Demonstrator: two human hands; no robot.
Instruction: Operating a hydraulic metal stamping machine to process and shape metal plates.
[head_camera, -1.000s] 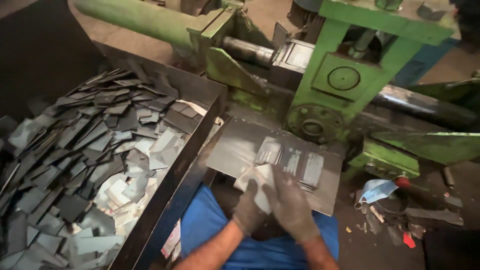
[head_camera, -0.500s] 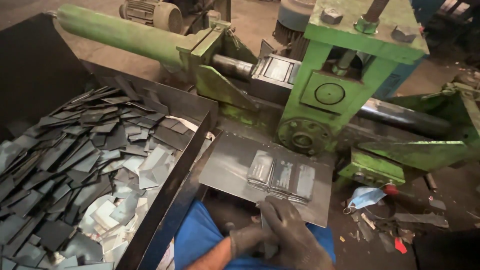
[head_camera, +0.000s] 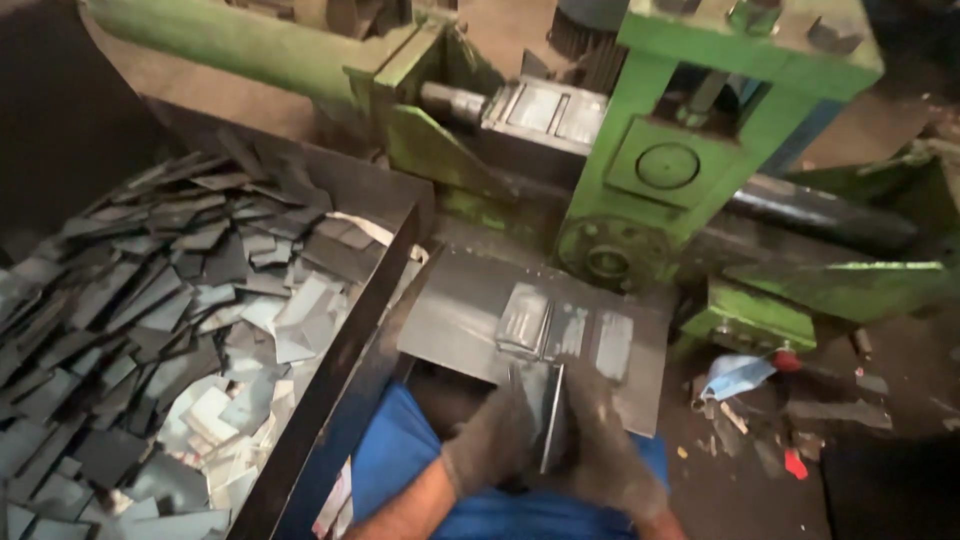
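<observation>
Between both gloved hands (head_camera: 550, 440), upright metal plates (head_camera: 550, 420).

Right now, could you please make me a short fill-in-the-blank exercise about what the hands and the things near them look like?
1. Both hands, left hand and right hand, wear dark ____.
2. Together they hold a thin metal plate on its ____.
3. The bin of metal scraps lies to the person's ____.
4. The machine is painted ____.

Missing words: gloves; edge; left; green

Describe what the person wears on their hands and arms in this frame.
Both hands wear dark grey, grimy fabric work gloves: the left hand and the right hand. The gloves end at the wrists, and the left forearm beyond the cuff is bare, with no sleeve showing. No markings are visible on the gloves.
</observation>
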